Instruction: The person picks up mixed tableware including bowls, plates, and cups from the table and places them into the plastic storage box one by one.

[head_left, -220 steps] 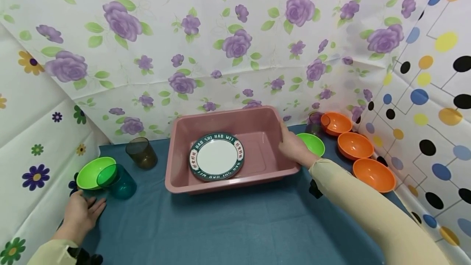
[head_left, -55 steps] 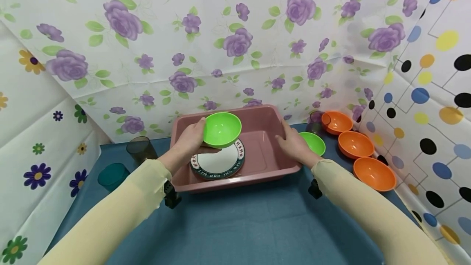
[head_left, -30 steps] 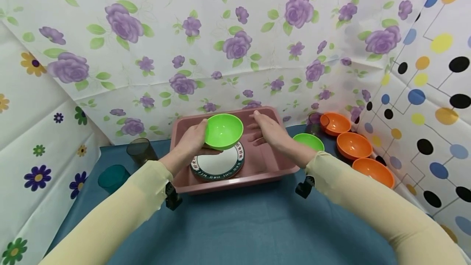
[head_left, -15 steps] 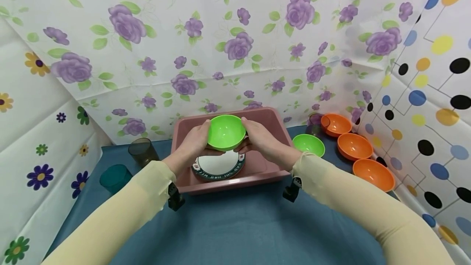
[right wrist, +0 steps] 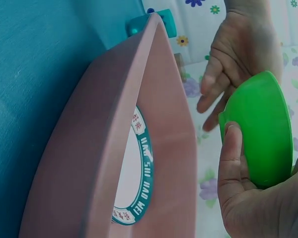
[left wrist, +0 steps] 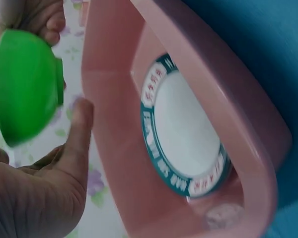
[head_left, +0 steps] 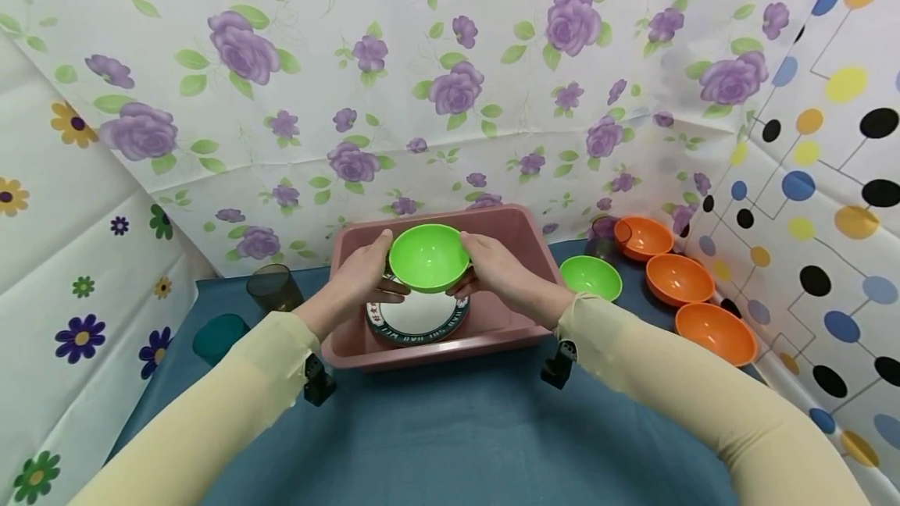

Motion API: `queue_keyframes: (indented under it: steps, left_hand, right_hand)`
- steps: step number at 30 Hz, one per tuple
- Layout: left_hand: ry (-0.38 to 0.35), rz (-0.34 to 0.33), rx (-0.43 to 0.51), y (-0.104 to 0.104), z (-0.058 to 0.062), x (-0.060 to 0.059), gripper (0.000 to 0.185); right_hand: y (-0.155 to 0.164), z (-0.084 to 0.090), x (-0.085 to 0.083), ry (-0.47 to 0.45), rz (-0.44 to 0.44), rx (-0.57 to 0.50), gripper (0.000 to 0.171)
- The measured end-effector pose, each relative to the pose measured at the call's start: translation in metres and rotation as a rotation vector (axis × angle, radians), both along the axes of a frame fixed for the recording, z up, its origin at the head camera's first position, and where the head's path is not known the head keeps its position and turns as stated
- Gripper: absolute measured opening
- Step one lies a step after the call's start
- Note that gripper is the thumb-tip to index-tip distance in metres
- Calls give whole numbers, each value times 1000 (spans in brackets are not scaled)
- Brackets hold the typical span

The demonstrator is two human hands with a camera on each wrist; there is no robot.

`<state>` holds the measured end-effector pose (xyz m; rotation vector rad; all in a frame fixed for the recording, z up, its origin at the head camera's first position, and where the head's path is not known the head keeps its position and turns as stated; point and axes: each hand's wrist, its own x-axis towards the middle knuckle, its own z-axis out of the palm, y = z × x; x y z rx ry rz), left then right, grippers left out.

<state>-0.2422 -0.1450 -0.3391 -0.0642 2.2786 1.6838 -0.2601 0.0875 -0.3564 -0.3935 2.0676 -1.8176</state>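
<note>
Both hands' fingers (head_left: 469, 241) clasp the green bowl (head_left: 429, 257) above a plate (head_left: 418, 317) in the pink tub (head_left: 521, 226).

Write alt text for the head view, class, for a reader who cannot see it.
Two hands, left hand and right hand, hold a green bowl above a plate in a pink tub. On the blue cloth, another green bowl and three orange bowls sit right; two cups sit left.
</note>
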Motion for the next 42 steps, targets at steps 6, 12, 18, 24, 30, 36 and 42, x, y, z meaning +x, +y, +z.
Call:
queue_keyframes:
  steps: [6, 12, 18, 24, 30, 36, 42]
  left_hand:
    - [142, -42, -388, -36, -4, 2, 69]
    - [221, 3, -613, -65, -28, 7, 65]
    - [209, 33, -589, -75, -63, 6, 72]
    - [158, 40, -526, -75, -84, 7, 84]
    - [195, 51, -521, -73, -91, 7, 77]
    - [159, 64, -524, -70, -92, 7, 78]
    - [165, 78, -523, -68, -95, 7, 80]
  right_hand:
    - [5, -2, -1, 12, 8, 7, 48]
    - [11, -4, -3, 12, 11, 17, 48]
    - [10, -7, -5, 5, 4, 28, 47]
    - [7, -12, -9, 5, 20, 35, 48]
    - [8, -9, -13, 11, 5, 59, 48]
    - [3, -9, -23, -5, -3, 75, 48]
    - [-5, -11, -36, -9, -15, 98, 48]
